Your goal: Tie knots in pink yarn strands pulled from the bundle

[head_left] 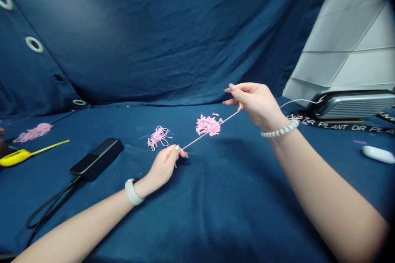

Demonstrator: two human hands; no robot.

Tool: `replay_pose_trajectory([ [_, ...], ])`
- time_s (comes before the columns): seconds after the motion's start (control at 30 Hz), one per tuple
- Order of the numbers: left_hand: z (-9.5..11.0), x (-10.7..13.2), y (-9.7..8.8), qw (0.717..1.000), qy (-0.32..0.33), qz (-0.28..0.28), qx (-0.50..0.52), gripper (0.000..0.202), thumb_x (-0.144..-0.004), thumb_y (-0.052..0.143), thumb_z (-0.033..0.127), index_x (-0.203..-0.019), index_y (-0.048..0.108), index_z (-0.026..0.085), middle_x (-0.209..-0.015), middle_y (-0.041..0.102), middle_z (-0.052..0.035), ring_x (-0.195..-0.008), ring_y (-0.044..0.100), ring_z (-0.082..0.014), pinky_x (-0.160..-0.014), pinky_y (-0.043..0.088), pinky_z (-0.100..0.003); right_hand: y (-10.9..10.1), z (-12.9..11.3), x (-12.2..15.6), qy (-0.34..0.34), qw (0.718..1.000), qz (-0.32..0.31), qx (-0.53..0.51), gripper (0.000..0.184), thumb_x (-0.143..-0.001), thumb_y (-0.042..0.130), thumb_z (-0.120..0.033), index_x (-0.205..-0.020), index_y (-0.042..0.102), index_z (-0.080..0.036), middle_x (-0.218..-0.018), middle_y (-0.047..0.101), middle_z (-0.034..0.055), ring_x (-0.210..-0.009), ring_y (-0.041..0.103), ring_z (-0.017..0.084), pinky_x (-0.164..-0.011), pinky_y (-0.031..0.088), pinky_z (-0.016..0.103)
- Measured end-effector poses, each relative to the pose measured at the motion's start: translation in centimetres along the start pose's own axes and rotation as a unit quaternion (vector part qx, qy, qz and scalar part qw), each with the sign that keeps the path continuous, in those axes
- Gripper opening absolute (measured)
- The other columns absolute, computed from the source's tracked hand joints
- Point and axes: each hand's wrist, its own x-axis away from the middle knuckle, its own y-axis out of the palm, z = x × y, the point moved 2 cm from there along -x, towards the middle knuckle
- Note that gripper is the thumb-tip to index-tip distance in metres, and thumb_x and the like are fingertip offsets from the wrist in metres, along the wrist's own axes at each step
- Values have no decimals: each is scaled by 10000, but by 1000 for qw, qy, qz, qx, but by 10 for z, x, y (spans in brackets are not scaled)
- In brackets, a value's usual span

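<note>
A pink strand of yarn (195, 141) runs in a straight slant between my two hands. Its lower end is pinched in my left hand (163, 165), with a short tail showing below the fingers. Higher and to the right, my right hand (251, 102) has the other end gripped in its curled lower fingers, while thumb and index finger point left. Behind the strand lies a heap of short pink yarn pieces (208, 125), some of them looking knotted. Just beyond my left hand is a loose tangle of longer pink yarn lengths (158, 137).
At left are a black power adapter (97, 159) with a cable, a yellow-handled tool (15, 158) and a pink yarn bundle (35, 132), near part of another person's hand (2, 141). A grey device (354, 104), lettered strap (339, 126) and white oval object (378, 154) lie right.
</note>
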Motion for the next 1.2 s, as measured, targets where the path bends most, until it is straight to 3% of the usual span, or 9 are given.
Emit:
replay_pose_trajectory([
  [0.13,5,-11,-12,994,-19,64,91,400,-847,455,468,-708,641,142,-785,664,-74,-849,613,-203,-835,444,-326,-17,0,-4,-112,975,48,184,248,-761,641,-386,-826,690,-152,-608,619,48,-655,633,198,-603,482,315],
  [0.23,15,-19,-22,970,-37,104,219,404,-785,540,513,-690,643,135,-784,662,-73,-831,615,-191,-844,454,-336,-21,-3,-4,-117,974,12,194,262,-788,605,-371,-916,688,-158,-639,639,55,-618,615,181,-566,466,301],
  [0.4,57,-17,-42,894,-10,46,445,445,-812,518,494,-513,512,165,-884,660,-31,-1017,582,-191,-935,431,-367,-10,-9,5,-75,978,-142,131,319,-822,547,-352,-1076,629,-177,-689,651,37,-570,582,133,-510,446,249],
  [0.57,103,5,-64,871,53,57,484,384,-860,454,466,-603,591,216,-1002,669,20,-1182,491,-206,-991,405,-376,17,1,13,-59,937,-319,129,272,-827,525,-353,-983,665,-180,-830,670,42,-701,600,135,-633,474,252],
  [0.7,124,16,-77,869,99,139,465,376,-890,410,441,-654,631,249,-910,682,41,-1070,565,-164,-946,451,-328,44,7,25,-62,902,-408,123,272,-816,543,-351,-969,677,-169,-836,680,48,-711,602,142,-661,471,262],
  [0.8,130,22,-84,869,115,174,449,332,-906,413,384,-721,657,258,-867,666,43,-886,613,-104,-827,502,-238,54,4,43,-108,877,-447,140,218,-806,565,-314,-894,710,-177,-795,686,42,-713,605,147,-686,459,263],
  [0.9,128,26,-86,876,133,187,425,254,-897,464,312,-753,662,242,-864,655,37,-699,596,-55,-680,521,-182,52,5,64,-125,880,-431,158,169,-796,583,-294,-812,726,-206,-770,690,30,-712,609,151,-696,445,259],
  [1.0,122,19,-83,890,122,180,401,119,-850,553,211,-816,666,218,-829,649,28,-600,565,-30,-590,518,-149,41,17,81,-84,902,-388,168,169,-789,590,-309,-782,724,-207,-741,690,25,-688,609,155,-681,442,264],
  [1.2,108,-13,-60,902,65,162,394,216,-775,645,217,-988,661,181,-990,654,-30,-563,557,-21,-457,479,-109,13,46,93,33,969,-196,149,251,-739,628,-409,-695,698,-171,-666,674,35,-620,579,164,-609,422,280],
])
